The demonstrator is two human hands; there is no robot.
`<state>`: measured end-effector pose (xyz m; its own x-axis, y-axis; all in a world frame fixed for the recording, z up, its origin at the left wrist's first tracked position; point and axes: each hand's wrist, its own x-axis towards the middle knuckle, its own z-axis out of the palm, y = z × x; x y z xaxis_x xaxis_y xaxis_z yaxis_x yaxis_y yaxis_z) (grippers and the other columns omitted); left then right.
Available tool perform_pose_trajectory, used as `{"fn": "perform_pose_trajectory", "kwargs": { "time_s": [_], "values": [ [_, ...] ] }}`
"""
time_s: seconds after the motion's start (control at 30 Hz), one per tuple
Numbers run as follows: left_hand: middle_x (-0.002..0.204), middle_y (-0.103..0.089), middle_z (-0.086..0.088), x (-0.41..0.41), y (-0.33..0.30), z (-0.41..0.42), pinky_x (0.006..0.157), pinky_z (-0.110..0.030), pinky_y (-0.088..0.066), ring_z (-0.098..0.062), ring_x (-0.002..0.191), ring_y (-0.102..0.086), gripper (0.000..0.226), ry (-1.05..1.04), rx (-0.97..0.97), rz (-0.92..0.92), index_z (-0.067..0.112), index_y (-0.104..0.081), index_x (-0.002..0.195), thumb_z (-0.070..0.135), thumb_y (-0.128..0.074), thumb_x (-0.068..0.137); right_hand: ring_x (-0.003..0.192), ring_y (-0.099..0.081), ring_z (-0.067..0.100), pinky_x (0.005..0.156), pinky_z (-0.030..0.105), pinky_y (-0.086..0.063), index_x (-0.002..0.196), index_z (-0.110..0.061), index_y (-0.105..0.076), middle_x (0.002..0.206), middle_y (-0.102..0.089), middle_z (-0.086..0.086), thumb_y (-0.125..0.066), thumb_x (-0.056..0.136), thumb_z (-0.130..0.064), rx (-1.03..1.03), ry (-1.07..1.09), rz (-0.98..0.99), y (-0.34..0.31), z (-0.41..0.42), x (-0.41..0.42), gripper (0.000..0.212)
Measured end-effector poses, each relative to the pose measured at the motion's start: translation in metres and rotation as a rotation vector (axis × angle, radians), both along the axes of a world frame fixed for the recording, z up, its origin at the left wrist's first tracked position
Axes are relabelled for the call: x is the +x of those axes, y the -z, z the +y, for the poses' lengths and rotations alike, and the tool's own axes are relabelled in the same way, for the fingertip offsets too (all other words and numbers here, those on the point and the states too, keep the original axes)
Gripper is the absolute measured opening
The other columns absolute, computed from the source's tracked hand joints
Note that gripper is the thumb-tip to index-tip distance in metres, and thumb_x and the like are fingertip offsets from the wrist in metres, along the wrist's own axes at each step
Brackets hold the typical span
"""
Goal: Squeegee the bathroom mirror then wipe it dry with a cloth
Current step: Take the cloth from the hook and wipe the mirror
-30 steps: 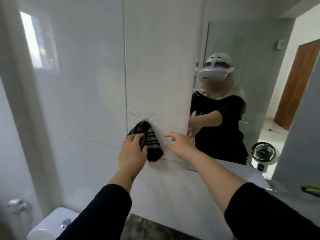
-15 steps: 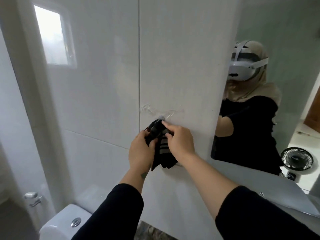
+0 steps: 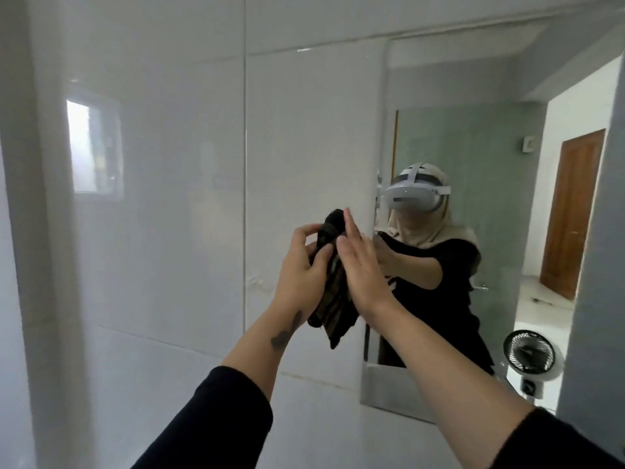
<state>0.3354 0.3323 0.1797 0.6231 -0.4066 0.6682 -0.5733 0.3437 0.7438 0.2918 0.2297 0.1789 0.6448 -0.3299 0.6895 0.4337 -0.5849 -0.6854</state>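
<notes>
While both arms reach forward from black sleeves in the head view, the cloth (image 3: 333, 292) hangs between the two hands in front of the white tiled wall (image 3: 169, 198), just left of the mirror (image 3: 473, 137). Its long axis runs close to upright, leaning slightly, with a bunched dark top end poking up above the fingers and a loose lower corner pointing down below the wrists. The fabric looks dark, nearly black, with dull brownish stripes showing in the folds, and it is crumpled and limp rather than spread flat. The left hand (image 3: 301, 269) grasps it, thumb and curled fingers closed around the upper part. The right hand (image 3: 360, 265) lies flat against the cloth's other side with fingers straight and together, pressing rather than clasping. A dark mark shows on the left forearm near the wrist. Whether the cloth touches the wall cannot be told. Reflected in the mirror are the person in a black top and headset, a small fan (image 3: 529, 355), and a brown wooden door (image 3: 571, 214).
</notes>
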Motion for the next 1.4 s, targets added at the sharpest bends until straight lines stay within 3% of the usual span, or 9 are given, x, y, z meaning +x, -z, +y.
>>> {"fn": "perform_pose_trajectory", "kwargs": {
  "time_s": [0.13,0.2,0.27,0.37,0.57,0.67,0.83,1.07,1.4],
  "values": [
    [0.1,-0.071,0.0,-0.028,-0.027,-0.023,0.075,-0.034,-0.054,-0.017,0.087,-0.067,0.023,0.048,0.032,-0.081,0.026,-0.046,0.12,0.016,-0.042,0.099,0.101,-0.042,-0.013,0.085,-0.004,-0.029,0.144,-0.04,-0.026,0.132,-0.041,0.005,-0.037,0.101,-0.03,-0.12,0.238,-0.114,-0.03,-0.021,-0.038,0.045],
    [0.102,-0.07,0.0,-0.038,-0.04,-0.032,0.077,-0.035,-0.054,-0.018,0.089,-0.067,0.025,0.05,0.047,-0.124,0.025,-0.046,0.123,0.019,-0.041,0.099,0.105,-0.047,0.005,0.099,0.015,-0.037,0.141,-0.048,-0.024,0.12,-0.041,0.005,-0.037,0.1,-0.035,-0.18,0.34,-0.111,-0.043,-0.032,-0.052,0.044],
    [0.109,-0.067,0.003,-0.044,-0.053,-0.038,0.078,-0.026,-0.052,-0.013,0.096,-0.064,0.028,0.043,0.052,-0.178,0.026,-0.046,0.127,0.023,-0.041,0.099,0.104,-0.05,0.021,0.1,0.042,-0.041,0.139,-0.054,-0.02,0.11,-0.041,0.005,-0.035,0.097,-0.045,-0.317,0.491,-0.131,-0.059,-0.044,-0.063,0.045],
    [0.129,-0.057,0.006,-0.043,-0.068,-0.048,0.088,-0.019,-0.043,-0.007,0.116,-0.054,0.036,-0.039,0.063,-0.283,0.026,-0.042,0.135,0.031,-0.036,0.1,0.099,-0.053,0.026,0.091,0.049,-0.044,0.143,-0.047,-0.024,0.112,-0.042,0.006,-0.033,0.097,-0.047,-0.541,0.719,-0.132,-0.094,-0.058,-0.077,0.047],
    [0.16,-0.005,0.002,-0.013,-0.091,-0.078,0.117,-0.038,-0.01,-0.014,0.146,-0.002,0.056,-0.356,0.242,-0.416,0.026,-0.008,0.15,0.044,-0.023,0.099,0.111,-0.042,0.03,0.091,0.043,-0.031,0.146,-0.045,-0.016,0.133,-0.038,0.008,-0.026,0.093,-0.062,-0.772,1.105,-0.131,-0.189,-0.064,-0.073,0.057],
    [0.157,0.021,0.007,-0.001,-0.093,-0.095,0.114,-0.06,-0.007,-0.018,0.144,0.018,0.07,-0.411,0.41,-0.455,0.037,0.014,0.146,0.059,-0.025,0.093,0.114,-0.037,0.032,0.091,0.044,-0.029,0.148,-0.042,-0.013,0.139,-0.033,0.008,-0.026,0.086,-0.072,-0.805,1.189,-0.134,-0.226,-0.064,-0.057,0.07],
    [0.145,0.045,0.008,0.001,-0.086,-0.117,0.105,-0.07,-0.011,-0.022,0.134,0.04,0.107,-0.455,0.502,-0.439,0.041,0.033,0.137,0.079,-0.044,0.073,0.114,-0.031,0.032,0.094,0.047,-0.026,0.149,-0.037,-0.007,0.139,-0.029,0.006,-0.034,0.076,-0.08,-0.932,1.325,-0.095,-0.246,-0.07,-0.019,0.088],
    [0.142,0.049,0.008,0.003,-0.085,-0.124,0.104,-0.072,-0.009,-0.022,0.131,0.044,0.12,-0.505,0.482,-0.44,0.042,0.039,0.133,0.078,-0.053,0.066,0.105,-0.041,0.032,0.085,0.046,-0.031,0.146,-0.038,-0.023,0.131,-0.043,0.005,-0.039,0.09,-0.059,-1.113,1.458,-0.268,-0.238,-0.091,0.001,0.062],
    [0.143,0.048,0.009,0.002,-0.085,-0.121,0.104,-0.071,-0.012,-0.021,0.134,0.041,0.122,-0.478,0.522,-0.425,0.043,0.036,0.135,0.08,-0.056,0.064,0.115,-0.037,0.032,0.091,0.047,-0.032,0.147,-0.039,-0.017,0.134,-0.041,0.007,-0.033,0.092,-0.06,-0.982,1.532,-0.198,-0.242,-0.116,-0.036,0.061]
  ]
}}
